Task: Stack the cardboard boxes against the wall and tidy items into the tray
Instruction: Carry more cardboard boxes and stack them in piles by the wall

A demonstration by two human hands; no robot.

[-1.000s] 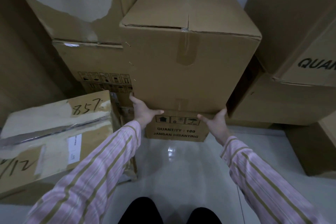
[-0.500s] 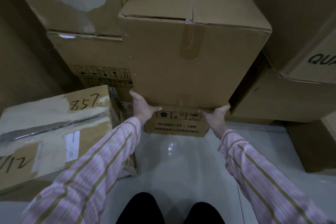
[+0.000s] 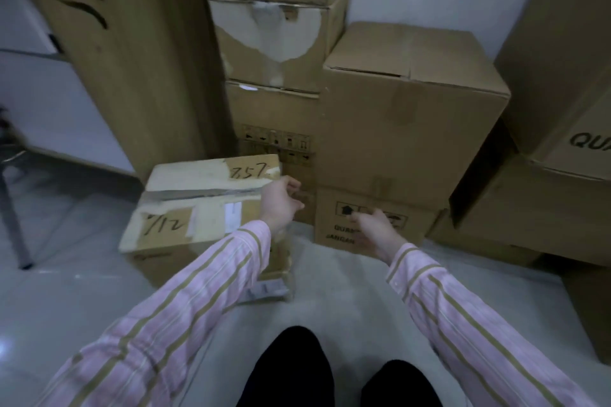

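A large plain cardboard box (image 3: pixel 410 109) rests on a smaller printed box (image 3: pixel 373 221) against the white wall. My left hand (image 3: pixel 281 200) hovers with loosely curled fingers over the right end of a worn box marked 857 (image 3: pixel 198 208), which stands on the floor. My right hand (image 3: pixel 373 230) hangs relaxed in front of the printed box, holding nothing. Neither hand touches the large box.
A tall stack of torn boxes (image 3: pixel 274 43) stands left of the large box. More boxes (image 3: pixel 555 109) are piled at the right. A wooden panel (image 3: pixel 125 53) leans at the left, and a metal chair leg (image 3: pixel 16 228) stands on the grey tiled floor (image 3: pixel 330 291).
Both hands have let go of the large box's bottom edge and drawn back. The view has pulled back and turned left, showing more of the stack and the floor.
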